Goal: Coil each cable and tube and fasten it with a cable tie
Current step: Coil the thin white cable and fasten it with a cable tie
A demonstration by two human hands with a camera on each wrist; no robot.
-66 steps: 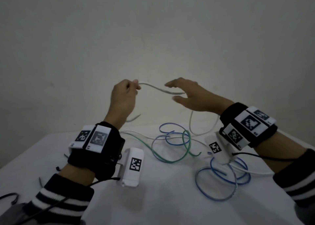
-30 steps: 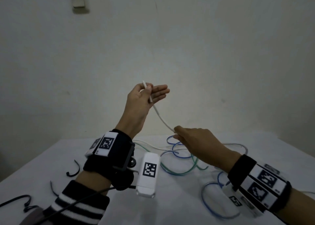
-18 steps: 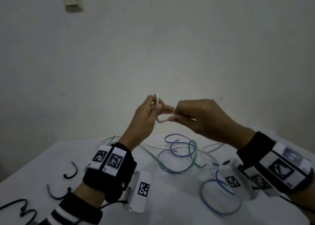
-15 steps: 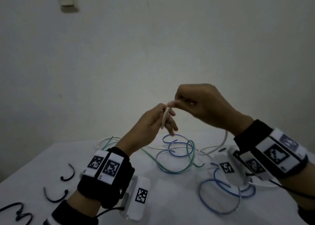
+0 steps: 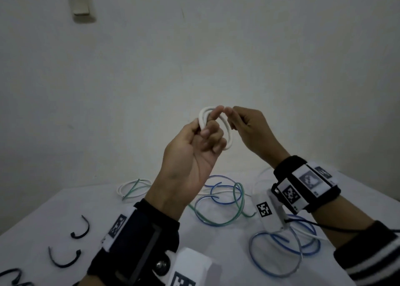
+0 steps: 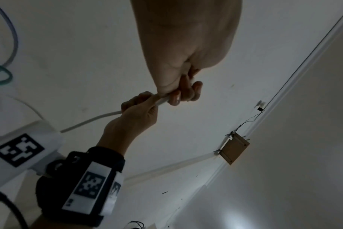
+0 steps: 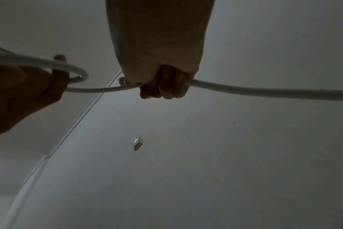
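Observation:
I hold a white cable (image 5: 229, 136) up in front of the wall, wound into a small loop. My left hand (image 5: 207, 129) grips the loop, fingers curled round its strands and forefinger pointing up. My right hand (image 5: 232, 119) is just right of it, fingers curled on the same cable. In the right wrist view the white cable (image 7: 264, 91) passes through my right hand (image 7: 162, 88) and curves into the loop (image 7: 78, 72) by the left hand. In the left wrist view both hands clasp the cable (image 6: 88, 122), which trails down to the table.
On the white table (image 5: 129, 231) lie loose blue tubes (image 5: 281, 255), a green tube (image 5: 238, 201) tangled with a blue one, and a white and green loop (image 5: 134, 188) at the back. Several black cable ties (image 5: 81, 229) lie at the left. The wall is close behind.
The cable hung stretched between my hands; my right hand has brought it round to the left hand, and it now forms a small loop held higher up.

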